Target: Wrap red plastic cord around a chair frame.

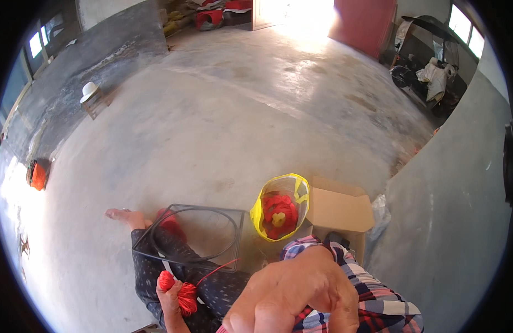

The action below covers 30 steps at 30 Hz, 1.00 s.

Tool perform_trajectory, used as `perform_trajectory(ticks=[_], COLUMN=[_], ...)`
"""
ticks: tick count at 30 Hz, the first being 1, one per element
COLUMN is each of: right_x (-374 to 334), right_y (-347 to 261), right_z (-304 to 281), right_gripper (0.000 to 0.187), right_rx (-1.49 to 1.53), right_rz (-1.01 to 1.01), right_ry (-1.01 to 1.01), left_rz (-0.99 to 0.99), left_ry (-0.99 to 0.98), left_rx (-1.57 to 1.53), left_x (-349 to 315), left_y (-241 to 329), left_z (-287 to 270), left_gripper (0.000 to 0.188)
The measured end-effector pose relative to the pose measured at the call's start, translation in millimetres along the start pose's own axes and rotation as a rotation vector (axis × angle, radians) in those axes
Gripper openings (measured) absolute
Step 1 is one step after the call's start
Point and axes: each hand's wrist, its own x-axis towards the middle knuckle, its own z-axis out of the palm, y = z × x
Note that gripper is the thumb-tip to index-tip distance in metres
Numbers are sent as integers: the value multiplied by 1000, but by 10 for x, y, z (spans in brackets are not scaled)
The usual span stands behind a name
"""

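Observation:
My left hand [168, 298] is closed around a hank of red yarn [187, 299] above my dark patterned trousers. A single red strand [218, 271] rises from the hank toward the right and ends near the corner of a black rectangular frame [244, 233]. Inside that frame sits a black oval ring [234, 222]; both rest across my legs. Very close and large at the lower middle is my right hand [298, 288], its fingers bent. The fingertips are hidden, so anything held in them cannot be made out.
Beyond my right hand stands a yellow-rimmed bag [255, 222] containing red material [281, 208]. Right of it is an open cardboard box [339, 208], beside a clear plastic bag [381, 213]. Farther off are a small stool [94, 105] at the left wall and a covered vehicle [428, 72].

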Motion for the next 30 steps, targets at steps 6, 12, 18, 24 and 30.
perform_trajectory(ticks=[6, 12, 18, 24, 30], right_x=[138, 161, -112, -375, -783], right_y=[183, 32, 353, 562, 449], right_z=[133, 40, 232, -51, -347], right_gripper=[47, 33, 34, 47, 52], right_rx=[-17, -30, 288, 282, 74], right_rz=[49, 258, 224, 58, 109], right_ry=[55, 3, 263, 199, 741], left_rz=[-71, -66, -77, -94, -25], left_ry=[61, 64, 64, 181, 153], left_rx=[-72, 63, 30, -101, -151], left_x=[-23, -107, 4, -45, 312], left_y=[-105, 120, -96, 134, 319], left_z=[-142, -16, -172, -95, 93], left_gripper=[33, 30, 31, 28, 23])
